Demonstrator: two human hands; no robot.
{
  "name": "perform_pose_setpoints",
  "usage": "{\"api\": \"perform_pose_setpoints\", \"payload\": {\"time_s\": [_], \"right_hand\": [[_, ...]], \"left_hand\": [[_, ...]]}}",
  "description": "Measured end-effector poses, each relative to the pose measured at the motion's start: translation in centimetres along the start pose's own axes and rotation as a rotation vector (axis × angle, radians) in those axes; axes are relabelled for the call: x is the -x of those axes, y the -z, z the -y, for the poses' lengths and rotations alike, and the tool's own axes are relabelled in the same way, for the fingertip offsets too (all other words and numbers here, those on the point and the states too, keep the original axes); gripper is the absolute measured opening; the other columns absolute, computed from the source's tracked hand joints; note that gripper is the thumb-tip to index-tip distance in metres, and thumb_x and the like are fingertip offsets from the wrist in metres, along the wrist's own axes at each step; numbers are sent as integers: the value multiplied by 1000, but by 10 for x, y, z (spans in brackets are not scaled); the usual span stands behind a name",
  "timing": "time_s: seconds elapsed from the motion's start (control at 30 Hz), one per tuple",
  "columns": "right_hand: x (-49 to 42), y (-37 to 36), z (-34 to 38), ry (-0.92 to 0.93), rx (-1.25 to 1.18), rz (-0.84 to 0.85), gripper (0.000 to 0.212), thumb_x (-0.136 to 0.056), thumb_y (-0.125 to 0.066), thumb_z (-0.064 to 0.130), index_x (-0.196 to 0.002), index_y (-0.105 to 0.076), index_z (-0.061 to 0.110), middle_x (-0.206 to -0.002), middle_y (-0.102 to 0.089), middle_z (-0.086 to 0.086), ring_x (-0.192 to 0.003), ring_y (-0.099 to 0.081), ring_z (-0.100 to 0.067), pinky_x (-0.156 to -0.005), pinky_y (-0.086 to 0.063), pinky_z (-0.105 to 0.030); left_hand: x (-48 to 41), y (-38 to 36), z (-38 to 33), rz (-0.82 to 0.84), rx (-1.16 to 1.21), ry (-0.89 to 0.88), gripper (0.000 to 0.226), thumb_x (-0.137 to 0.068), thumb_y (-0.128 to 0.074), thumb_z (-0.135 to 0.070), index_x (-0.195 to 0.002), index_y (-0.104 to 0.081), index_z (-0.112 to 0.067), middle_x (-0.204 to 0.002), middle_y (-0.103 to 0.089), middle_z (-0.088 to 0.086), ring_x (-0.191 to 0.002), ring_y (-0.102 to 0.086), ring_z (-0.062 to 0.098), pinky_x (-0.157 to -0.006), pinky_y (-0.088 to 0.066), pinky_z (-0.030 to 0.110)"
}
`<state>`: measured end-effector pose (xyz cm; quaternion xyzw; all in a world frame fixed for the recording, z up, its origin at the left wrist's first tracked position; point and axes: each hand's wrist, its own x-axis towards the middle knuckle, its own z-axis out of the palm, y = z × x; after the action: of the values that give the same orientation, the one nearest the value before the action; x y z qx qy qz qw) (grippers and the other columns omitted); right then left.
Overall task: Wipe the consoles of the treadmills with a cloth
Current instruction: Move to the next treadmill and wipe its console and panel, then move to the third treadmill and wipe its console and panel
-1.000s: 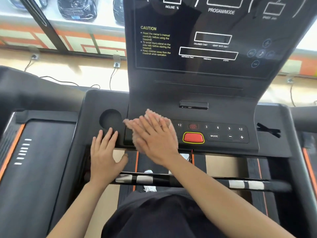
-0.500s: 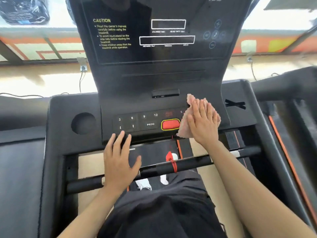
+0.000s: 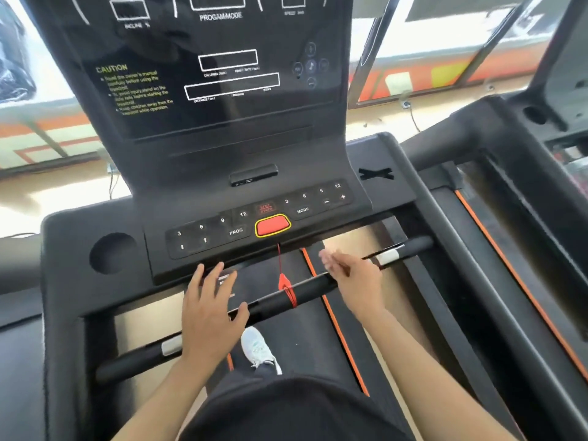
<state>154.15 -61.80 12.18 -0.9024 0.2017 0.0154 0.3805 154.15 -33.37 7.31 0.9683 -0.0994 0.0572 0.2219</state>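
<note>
The black treadmill console (image 3: 203,173) fills the upper middle, with a dark screen and a strip of buttons around a red stop button (image 3: 273,226). My left hand (image 3: 210,310) hovers flat with fingers spread, just below the console's front edge and over the handlebar (image 3: 315,289). My right hand (image 3: 353,278) is lower right of the red button, at the handlebar and off the console. A blurred bit of the pale pink cloth (image 3: 327,259) sticks out past its fingers.
A red safety cord (image 3: 280,262) hangs from the stop button to a clip on the handlebar. A round cup holder (image 3: 111,253) lies left of the buttons. Another treadmill (image 3: 525,198) stands close on the right. My white shoe (image 3: 257,348) is on the belt below.
My right hand with the cloth has left the console's right-hand buttons and dropped to the handlebar. My left hand stays near the console's front edge. The view has tilted.
</note>
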Motion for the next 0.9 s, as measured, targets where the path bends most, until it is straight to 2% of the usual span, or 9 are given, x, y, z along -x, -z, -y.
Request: {"api": "perform_pose_setpoints", "payload": {"time_s": [0.07,0.17,0.23,0.33,0.43,0.57,0.63,0.73,0.9], "right_hand": [[28,2,-3,-98,-383,99,17,-99,-65,26,-93,-79,33,-103,-78,8,-104,-72,-18,-96,-54,-38],[73,16,-14,-120,-639,142,27,-91,-66,3,-92,-72,29,-88,-72,-9,-72,-66,-26,-74,-58,-45],[110,32,-24,-102,-661,152,34,-85,-69,6,-105,-66,33,-88,-70,-11,-67,-70,-32,-64,-59,-45],[163,56,-53,-84,-548,82,40,-77,-74,24,-109,-65,47,-95,-75,-3,-85,-75,-31,-78,-61,-48],[223,77,-86,-98,-596,43,37,-81,-71,18,-111,-68,40,-96,-75,-5,-80,-72,-34,-68,-61,-58],[308,105,-135,-112,-576,-114,36,-84,-72,17,-115,-69,35,-108,-74,10,-95,-71,-13,-87,-58,-38],[350,117,-159,-181,-597,-215,36,-87,-76,16,-116,-68,36,-107,-73,11,-92,-71,-14,-84,-59,-34],[407,134,-191,-313,-599,-365,42,-90,-76,12,-123,-65,35,-102,-69,16,-92,-66,-15,-76,-56,-19],[475,140,-254,-518,-481,-458,44,-92,-76,20,-129,-62,38,-114,-62,19,-107,-58,6,-92,-48,-17]], "left_hand": [[3,3,-9,50,19,13,62,-82,-50,-47,-130,-69,-14,-144,-61,10,-142,-44,39,-111,-42,54],[14,8,-37,168,108,-72,63,-81,-50,-50,-132,-68,-17,-140,-63,3,-140,-47,32,-117,-37,47],[28,9,-66,280,221,-161,62,-81,-54,-52,-133,-67,-21,-137,-64,-6,-136,-50,23,-117,-37,39],[63,14,-123,492,427,-172,61,-80,-58,-58,-135,-63,-32,-134,-62,-21,-127,-54,4,-109,-42,30],[104,11,-180,668,634,-134,58,-78,-66,-61,-131,-63,-37,-123,-68,-27,-119,-61,-2,-100,-45,18],[160,3,-254,836,748,-157,8,-90,-77,-25,-98,-77,-21,-97,-79,-12,-91,-71,2,-83,-52,19],[190,-3,-285,882,736,-168,12,-92,-75,-14,-82,-75,-19,-83,-79,-9,-78,-71,3,-75,-51,22],[226,-11,-331,1013,731,-208,13,-93,-75,-22,-81,-74,-18,-82,-78,1,-82,-73,19,-79,-57,32],[274,-30,-401,1178,700,-307,12,-93,-74,-18,-85,-72,-9,-79,-72,4,-76,-65,8,-74,-52,22]]}}
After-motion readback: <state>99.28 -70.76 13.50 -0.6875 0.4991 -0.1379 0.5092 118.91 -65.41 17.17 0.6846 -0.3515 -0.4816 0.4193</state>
